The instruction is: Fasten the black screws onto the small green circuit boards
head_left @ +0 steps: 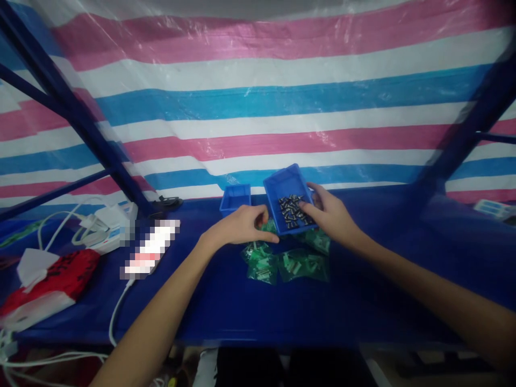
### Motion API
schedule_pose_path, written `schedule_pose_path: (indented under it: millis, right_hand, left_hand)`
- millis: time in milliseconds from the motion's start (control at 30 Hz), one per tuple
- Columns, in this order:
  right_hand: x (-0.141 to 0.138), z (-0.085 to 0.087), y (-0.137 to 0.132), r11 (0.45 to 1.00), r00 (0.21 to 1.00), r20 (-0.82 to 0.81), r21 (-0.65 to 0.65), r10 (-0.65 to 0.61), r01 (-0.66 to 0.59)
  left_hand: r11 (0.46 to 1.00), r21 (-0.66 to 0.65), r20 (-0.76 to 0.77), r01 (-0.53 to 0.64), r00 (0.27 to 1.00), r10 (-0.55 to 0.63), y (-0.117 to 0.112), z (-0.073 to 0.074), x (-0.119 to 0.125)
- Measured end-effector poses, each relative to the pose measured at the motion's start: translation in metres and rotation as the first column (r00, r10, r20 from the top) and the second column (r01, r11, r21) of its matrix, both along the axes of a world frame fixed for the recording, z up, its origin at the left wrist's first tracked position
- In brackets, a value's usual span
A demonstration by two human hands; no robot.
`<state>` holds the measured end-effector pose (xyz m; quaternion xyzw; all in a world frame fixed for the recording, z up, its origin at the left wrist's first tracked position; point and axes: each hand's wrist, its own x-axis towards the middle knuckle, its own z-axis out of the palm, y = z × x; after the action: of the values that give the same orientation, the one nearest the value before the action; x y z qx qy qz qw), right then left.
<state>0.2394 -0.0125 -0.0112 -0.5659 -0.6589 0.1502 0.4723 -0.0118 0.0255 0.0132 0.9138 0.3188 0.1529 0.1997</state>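
Just below the left hand (250,223) and the right hand (331,214) lie green bags (263,264); the right hand holds a tilted blue bin (285,185) — thumb over small dark parts (293,214); the left curves beside the bin's near corner, thumb and fingers apart — contact unclear; beyond it stands a second bin (237,198).

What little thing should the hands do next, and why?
I'd probably use the right hand to level the blue tray. It looks tipped toward the person, and the small dark pieces are gathered at its near end, so a few might slide out.
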Motion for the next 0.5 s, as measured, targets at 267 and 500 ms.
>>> schedule_pose_path:
  millis: [267,500]
  right_hand:
    - [-0.017,0.005,-0.020,0.991,0.983,0.182,0.127,0.020,-0.044]
    - [-0.024,0.003,-0.023,0.986,0.968,0.249,0.162,-0.013,-0.028]
  left_hand:
    - [0.999,0.032,-0.179,0.037,0.983,-0.031,-0.004,-0.003,-0.004]
    - [0.998,0.036,-0.235,0.059,0.971,-0.049,-0.003,-0.008,0.000]
